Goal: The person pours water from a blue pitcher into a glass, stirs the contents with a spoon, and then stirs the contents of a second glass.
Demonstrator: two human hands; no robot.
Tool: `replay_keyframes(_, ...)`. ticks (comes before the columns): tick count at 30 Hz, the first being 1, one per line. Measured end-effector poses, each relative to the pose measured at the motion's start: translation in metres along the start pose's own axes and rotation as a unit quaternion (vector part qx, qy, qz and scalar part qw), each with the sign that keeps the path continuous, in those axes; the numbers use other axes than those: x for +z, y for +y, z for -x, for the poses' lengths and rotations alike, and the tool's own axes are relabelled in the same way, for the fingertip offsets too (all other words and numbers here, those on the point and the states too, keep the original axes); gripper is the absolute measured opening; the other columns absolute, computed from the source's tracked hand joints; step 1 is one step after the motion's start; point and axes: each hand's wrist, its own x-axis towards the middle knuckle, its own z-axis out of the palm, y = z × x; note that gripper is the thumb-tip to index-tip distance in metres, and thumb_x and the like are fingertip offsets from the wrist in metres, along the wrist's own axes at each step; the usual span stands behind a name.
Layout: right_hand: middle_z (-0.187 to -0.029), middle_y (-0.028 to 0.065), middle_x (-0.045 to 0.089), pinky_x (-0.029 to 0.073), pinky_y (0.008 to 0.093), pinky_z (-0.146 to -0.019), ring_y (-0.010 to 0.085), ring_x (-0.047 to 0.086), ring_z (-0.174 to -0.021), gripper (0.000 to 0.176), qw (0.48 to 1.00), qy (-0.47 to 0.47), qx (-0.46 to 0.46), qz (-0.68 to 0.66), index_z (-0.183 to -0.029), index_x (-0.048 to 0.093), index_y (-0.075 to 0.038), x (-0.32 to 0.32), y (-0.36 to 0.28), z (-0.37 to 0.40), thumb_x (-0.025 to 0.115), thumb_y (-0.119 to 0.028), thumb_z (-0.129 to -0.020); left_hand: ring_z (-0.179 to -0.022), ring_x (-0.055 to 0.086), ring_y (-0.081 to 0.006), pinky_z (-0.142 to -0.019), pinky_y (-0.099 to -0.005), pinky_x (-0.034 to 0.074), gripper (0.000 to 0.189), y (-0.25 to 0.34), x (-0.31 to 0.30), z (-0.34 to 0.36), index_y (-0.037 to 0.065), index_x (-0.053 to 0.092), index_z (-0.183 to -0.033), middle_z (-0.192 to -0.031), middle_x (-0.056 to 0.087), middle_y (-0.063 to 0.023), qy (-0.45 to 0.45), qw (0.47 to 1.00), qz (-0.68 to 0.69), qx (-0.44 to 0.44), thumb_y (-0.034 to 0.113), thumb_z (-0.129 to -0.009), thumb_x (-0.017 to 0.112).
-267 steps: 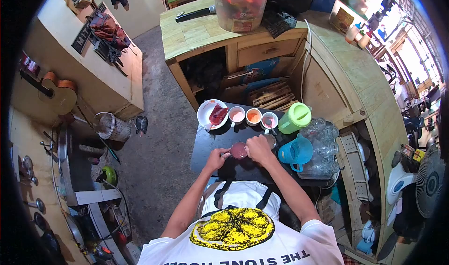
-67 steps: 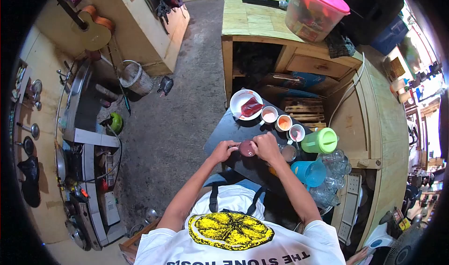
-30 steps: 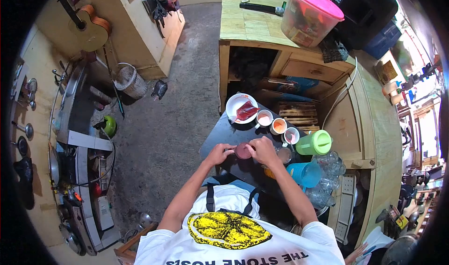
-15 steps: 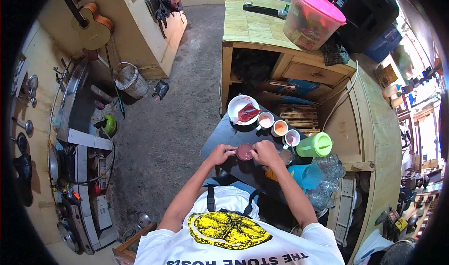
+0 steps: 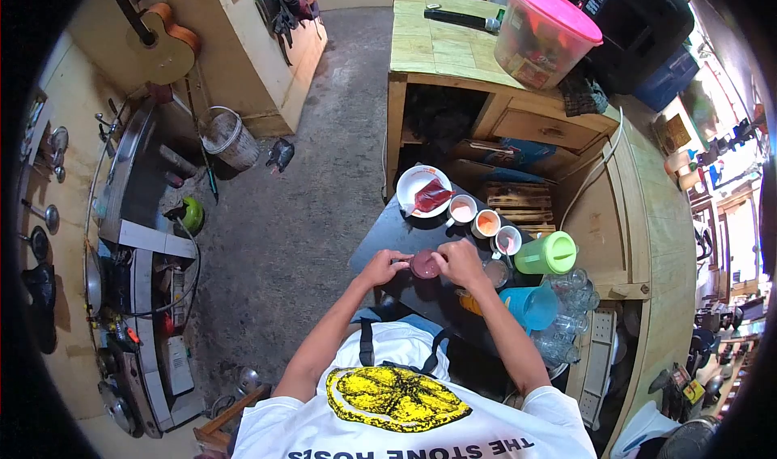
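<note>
Green jug (image 5: pixel 550 252) and blue jug (image 5: pixel 530 305) stand near the cup (image 5: pixel 423 264).

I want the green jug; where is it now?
Head view: the green jug stands at the dark table's right edge, just beyond the blue jug and right of the three small cups.

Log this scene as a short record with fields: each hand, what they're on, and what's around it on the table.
Left hand: fingertips on the left side of the dark pink cup
Right hand: fingers on the cup's right side
Surface: black table
Behind the cup: white plate with red packet; three small cups
To the right: green jug, blue jug
</note>
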Motion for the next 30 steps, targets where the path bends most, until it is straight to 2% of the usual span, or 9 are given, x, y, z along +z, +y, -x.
replay_keyframes(3,-0.073,0.0244,0.067,0.051,0.0517,-0.075,0.0426,0.066,-0.073,0.021,0.997,-0.034,0.024,0.063,-0.077,0.074,-0.002,-0.003,0.003,-0.001,0.071,-0.022,-0.083,-0.103,0.071,-0.0334,-0.091,-0.0397,0.052,0.031,0.002,0.0,0.001,0.008,0.073,-0.121,-0.11,0.074,-0.0198,0.003,1.0,0.005,0.001,0.014,-0.09,0.07)
replay_keyframes(6,-0.07,0.022,0.066,0.048,0.0499,-0.074,0.0414,0.063,-0.071,0.023,0.995,-0.097,0.015,-0.005,-0.075,0.073,-0.001,-0.002,0.0,0.003,0.071,-0.022,-0.084,-0.102,0.072,-0.0331,-0.091,-0.0394,0.053,0.032,0.001,-0.001,0.0,0.008,0.073,-0.121,-0.11,0.074,-0.0197,0.003,1.0,-0.003,0.004,0.014,-0.09,0.07)
replay_keyframes(12,-0.075,0.0226,0.069,0.051,0.05,-0.077,0.041,0.068,-0.072,0.02,0.994,-0.011,0.034,0.099,-0.077,0.074,-0.002,-0.005,-0.013,-0.007,0.071,-0.021,-0.082,-0.105,0.071,-0.0333,-0.094,-0.0396,0.052,0.032,-0.001,0.001,-0.001,0.008,0.073,-0.121,-0.112,0.074,-0.0197,0.002,1.0,-0.005,-0.002,0.015,-0.09,0.07)
replay_keyframes(15,-0.075,0.0232,0.069,0.052,0.0506,-0.076,0.0407,0.068,-0.072,0.02,0.988,-0.077,0.042,0.126,-0.079,0.075,-0.002,0.002,-0.004,-0.001,0.071,-0.021,-0.083,-0.105,0.071,-0.0336,-0.094,-0.0398,0.052,0.032,0.0,0.001,0.0,0.008,0.073,-0.121,-0.112,0.074,-0.0197,0.003,1.0,-0.001,0.002,0.016,-0.09,0.07)
replay_keyframes(18,-0.074,0.0218,0.069,0.052,0.0503,-0.072,0.0401,0.068,-0.074,0.021,0.993,-0.113,0.025,0.017,-0.082,0.076,-0.001,0.0,-0.001,0.001,0.073,-0.022,-0.082,-0.105,0.071,-0.0337,-0.094,-0.0399,0.052,0.032,0.003,-0.001,0.001,0.008,0.073,-0.121,-0.112,0.074,-0.0196,0.006,1.0,-0.006,-0.003,0.016,-0.09,0.07)
replay_keyframes(21,-0.076,0.0231,0.069,0.053,0.0506,-0.071,0.0408,0.069,-0.076,0.022,0.996,-0.041,0.079,-0.011,-0.081,0.076,-0.001,-0.002,-0.008,-0.002,0.073,-0.022,-0.083,-0.105,0.071,-0.0336,-0.093,-0.04,0.052,0.031,0.0,0.001,-0.002,0.007,0.073,-0.12,-0.112,0.074,-0.0196,0.005,1.0,-0.007,0.004,0.015,-0.09,0.07)
replay_keyframes(24,-0.075,0.0239,0.068,0.053,0.0516,-0.071,0.0419,0.068,-0.075,0.022,0.994,-0.036,0.071,0.071,-0.08,0.075,-0.001,-0.001,-0.002,-0.001,0.072,-0.023,-0.084,-0.105,0.071,-0.0337,-0.093,-0.0401,0.052,0.031,-0.008,0.003,0.0,0.007,0.073,-0.12,-0.111,0.074,-0.0196,0.009,1.0,-0.001,0.011,0.015,-0.091,0.07)
replay_keyframes(27,-0.075,0.0241,0.068,0.053,0.0509,-0.07,0.0412,0.068,-0.075,0.023,0.994,-0.101,0.05,0.011,-0.078,0.074,-0.001,-0.004,0.0,0.004,0.071,-0.023,-0.085,-0.105,0.071,-0.0339,-0.093,-0.0402,0.052,0.03,-0.011,0.004,-0.004,0.007,0.073,-0.12,-0.111,0.074,-0.0197,0.009,1.0,0.003,0.027,0.015,-0.091,0.069)
replay_keyframes(30,-0.078,0.0232,0.07,0.055,0.0509,-0.073,0.0411,0.07,-0.078,0.022,0.992,-0.07,0.074,-0.068,-0.078,0.075,-0.002,-0.001,-0.003,0.001,0.071,-0.023,-0.083,-0.105,0.071,-0.0342,-0.093,-0.0403,0.052,0.03,-0.005,0.002,0.0,0.008,0.073,-0.12,-0.111,0.074,-0.02,0.003,1.0,0.001,0.009,0.015,-0.091,0.069)
